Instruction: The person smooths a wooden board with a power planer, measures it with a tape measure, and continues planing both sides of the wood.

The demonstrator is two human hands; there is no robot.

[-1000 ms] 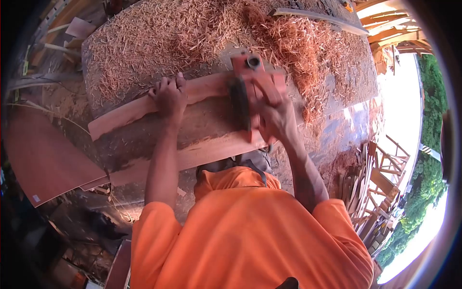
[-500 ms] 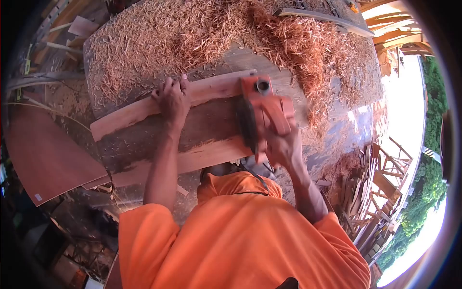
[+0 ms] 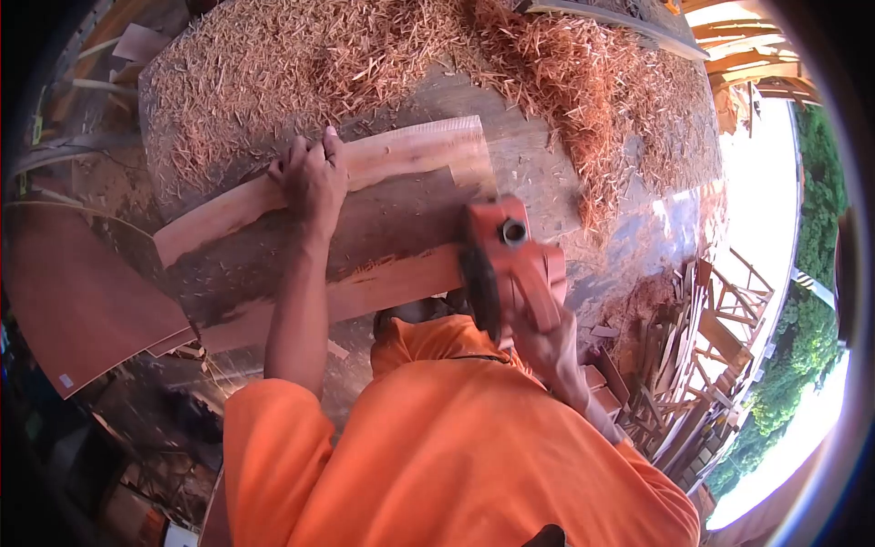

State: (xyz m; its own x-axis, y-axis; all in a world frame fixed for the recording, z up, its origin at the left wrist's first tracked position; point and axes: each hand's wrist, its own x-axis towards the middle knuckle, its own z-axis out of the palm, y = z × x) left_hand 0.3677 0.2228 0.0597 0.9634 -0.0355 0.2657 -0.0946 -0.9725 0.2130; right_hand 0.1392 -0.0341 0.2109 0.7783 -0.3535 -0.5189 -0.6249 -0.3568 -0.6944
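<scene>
A wide wooden board (image 3: 401, 202) lies across the work surface, its middle dark and its planed edges pale. My left hand (image 3: 313, 178) rests on the board's far edge, left of centre, with its fingers bent over the wood. My right hand (image 3: 544, 339) is wrapped round the handle of a red power planer (image 3: 521, 264). The planer sits at the board's right end, towards the near edge. Its underside is hidden, so I cannot tell how much of it touches the wood.
Wood shavings (image 3: 588, 91) cover much of the work surface (image 3: 533, 146). A long strip of wood (image 3: 615, 29) lies at the far right. A reddish-brown sheet (image 3: 87, 296) is at the left, and scrap wood (image 3: 697, 365) is piled at the right.
The planer in my right hand has moved nearer to my body, baring the board's far right corner. My left hand stays on the board's far edge. The view has shifted slightly.
</scene>
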